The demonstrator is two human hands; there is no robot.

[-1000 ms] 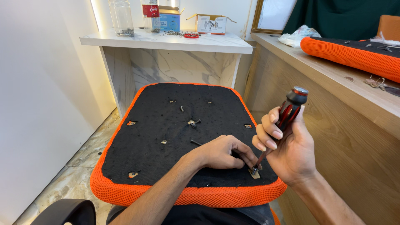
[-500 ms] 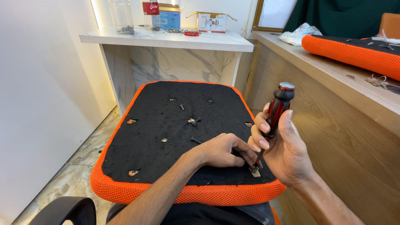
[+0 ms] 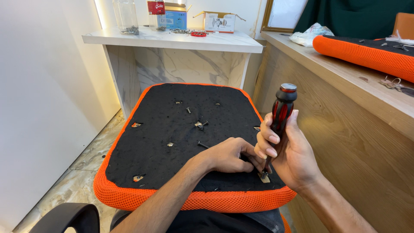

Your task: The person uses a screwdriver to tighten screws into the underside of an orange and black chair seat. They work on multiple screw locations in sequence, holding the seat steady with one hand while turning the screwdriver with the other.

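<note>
1. Since half a second ago I see the screwdriver (image 3: 280, 118) has tipped more upright, its cap end swinging back over my right hand (image 3: 286, 153); a second ago it leaned further to the right.
2. My right hand is wrapped tight around the red-and-black handle, fingers curled on the near side, thumb behind.
3. The shaft runs down to a screw (image 3: 264, 175) at a small pale patch near the front right edge of the seat cushion (image 3: 172, 108).
4. My left hand (image 3: 228, 155) lies on the black underside of the cushion, fingers pinched narrow at the tip of the tool, steadying the screw; I cannot tell whether they actually grip it.
5. The cushion lies black side up with an orange mesh rim, in front of me.
6. Loose screws (image 3: 201, 124) lie scattered near its middle, well apart from both hands.
7. A second orange cushion (image 3: 362, 51) rests on the wooden bench (image 3: 345, 86) to my right.
</note>
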